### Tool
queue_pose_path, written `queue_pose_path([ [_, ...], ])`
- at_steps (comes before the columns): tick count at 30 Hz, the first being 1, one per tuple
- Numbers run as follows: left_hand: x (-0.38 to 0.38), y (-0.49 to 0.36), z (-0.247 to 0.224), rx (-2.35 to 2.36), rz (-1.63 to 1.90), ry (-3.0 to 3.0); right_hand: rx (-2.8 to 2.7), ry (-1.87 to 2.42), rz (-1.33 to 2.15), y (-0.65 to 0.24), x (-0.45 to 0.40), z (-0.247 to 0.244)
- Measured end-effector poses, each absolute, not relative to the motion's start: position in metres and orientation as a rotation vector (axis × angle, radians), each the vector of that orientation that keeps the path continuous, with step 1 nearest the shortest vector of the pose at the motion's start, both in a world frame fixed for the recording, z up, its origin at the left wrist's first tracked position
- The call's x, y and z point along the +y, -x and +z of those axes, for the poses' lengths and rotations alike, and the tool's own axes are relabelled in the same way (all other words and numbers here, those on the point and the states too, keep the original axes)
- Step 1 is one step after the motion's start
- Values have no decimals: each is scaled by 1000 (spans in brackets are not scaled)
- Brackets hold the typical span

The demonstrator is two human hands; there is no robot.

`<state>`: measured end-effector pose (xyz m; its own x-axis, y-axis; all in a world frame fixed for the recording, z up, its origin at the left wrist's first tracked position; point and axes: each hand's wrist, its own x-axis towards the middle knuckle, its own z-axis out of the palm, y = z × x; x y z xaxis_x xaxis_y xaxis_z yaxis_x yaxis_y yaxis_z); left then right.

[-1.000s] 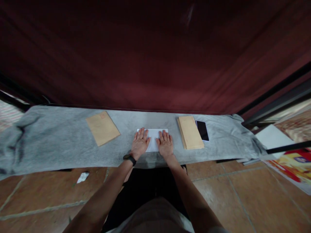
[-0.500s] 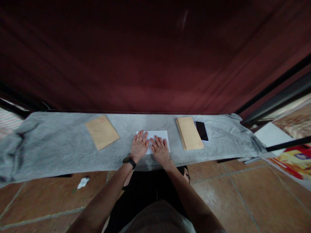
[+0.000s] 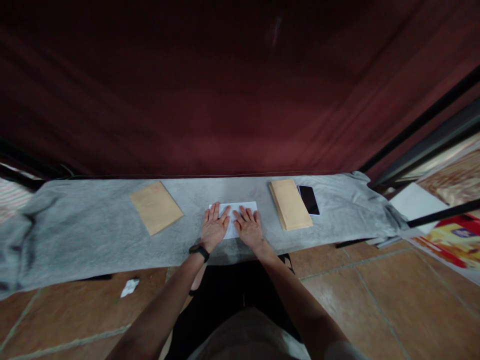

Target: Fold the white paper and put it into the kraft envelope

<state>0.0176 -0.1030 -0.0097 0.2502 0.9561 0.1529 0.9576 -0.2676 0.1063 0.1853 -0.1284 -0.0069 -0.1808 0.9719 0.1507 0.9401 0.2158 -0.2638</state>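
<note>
Your left hand (image 3: 213,232) and right hand (image 3: 250,231) lie on the white paper (image 3: 231,231), fingers unclenched; press evenly toward 9 and 3 o'clock.

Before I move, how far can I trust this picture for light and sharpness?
Head view: dim overall, the dark red backdrop fading nearly to black at the top, with one faint pale streak; the white paper stands out, but fine finger detail is soft; the printed packaging looks stretched and blurry.
</note>
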Motion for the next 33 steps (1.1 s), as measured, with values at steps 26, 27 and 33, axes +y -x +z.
queue_pose_path([
  [26,-108,-36,-3,-1783,-245,2690,-2252,1575,249,-209,-185,-4],
  [27,-105,-38,-3,-1784,-251,2693,-2253,1577,255,-209,-185,-4],
  [33,-89,-45,-4,-1816,-255,2680,-2257,1584,273,-207,-185,-4],
])
